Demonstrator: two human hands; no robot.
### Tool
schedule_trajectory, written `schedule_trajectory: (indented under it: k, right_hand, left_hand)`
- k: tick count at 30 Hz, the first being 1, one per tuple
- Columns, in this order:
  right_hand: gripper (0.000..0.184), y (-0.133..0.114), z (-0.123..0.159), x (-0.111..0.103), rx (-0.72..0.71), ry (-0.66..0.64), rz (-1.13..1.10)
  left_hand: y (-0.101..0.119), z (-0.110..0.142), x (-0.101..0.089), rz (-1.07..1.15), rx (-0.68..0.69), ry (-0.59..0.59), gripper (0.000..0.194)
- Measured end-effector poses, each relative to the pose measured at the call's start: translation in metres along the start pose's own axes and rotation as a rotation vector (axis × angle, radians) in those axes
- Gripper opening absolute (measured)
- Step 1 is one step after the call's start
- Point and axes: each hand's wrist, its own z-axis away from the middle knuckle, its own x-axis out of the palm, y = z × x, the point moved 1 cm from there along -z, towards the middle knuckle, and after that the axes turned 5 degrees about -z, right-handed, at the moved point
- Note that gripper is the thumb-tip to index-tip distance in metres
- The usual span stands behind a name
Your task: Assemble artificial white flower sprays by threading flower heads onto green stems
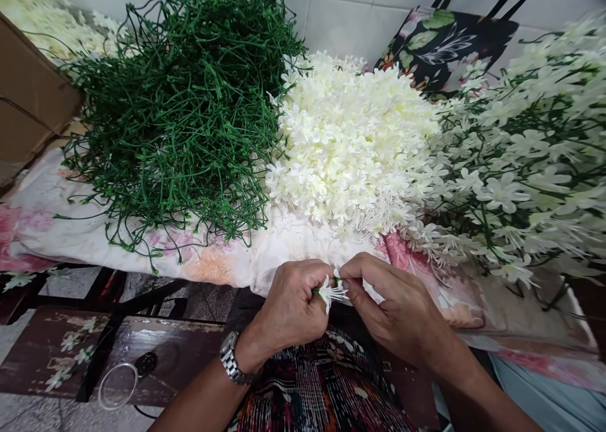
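My left hand (296, 306), with a steel watch on its wrist, is closed in a fist. It grips a green artificial flower stem, and a white artificial flower (330, 293) sticks out by the thumb. Thumb and forefinger of my right hand (392, 306) pinch at a small white flower piece (336, 273) right beside it. How the piece meets the stem is hidden by the fingers. Beyond my hands lie a pile of green plastic stems (189, 122) to the left and a heap of loose white flower heads (350, 141) in the middle.
Finished white flowers on green stems (521, 179) are heaped at the right. A floral cloth (213, 264) covers the table. A cardboard box (33, 97) stands at the left, a floral bag (440, 47) against the tiled wall. Lower left is a brown wooden board (175, 343) with a white ring (101, 388).
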Motion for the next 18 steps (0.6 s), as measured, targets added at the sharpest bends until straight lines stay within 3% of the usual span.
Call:
schedule_trajectory:
  k: [5,11,15,18]
  right_hand:
    - [0.015,0.000,-0.003,-0.002,-0.025,0.010,0.000]
    - [0.009,-0.005,-0.008,-0.010,-0.109,0.062,-0.012]
    - [0.012,-0.009,-0.009,-0.012,-0.202,0.130,0.049]
    - [0.014,-0.010,-0.010,-0.011,-0.261,0.100,0.143]
  left_hand:
    - [0.003,-0.001,-0.004,0.122,-0.037,0.013,0.015]
    - [0.003,0.002,-0.014,0.403,-0.217,0.011,0.021]
    - [-0.001,0.002,-0.016,0.465,-0.214,0.030,0.031]
    - [0.000,0.001,-0.016,0.447,-0.214,0.012,0.036]
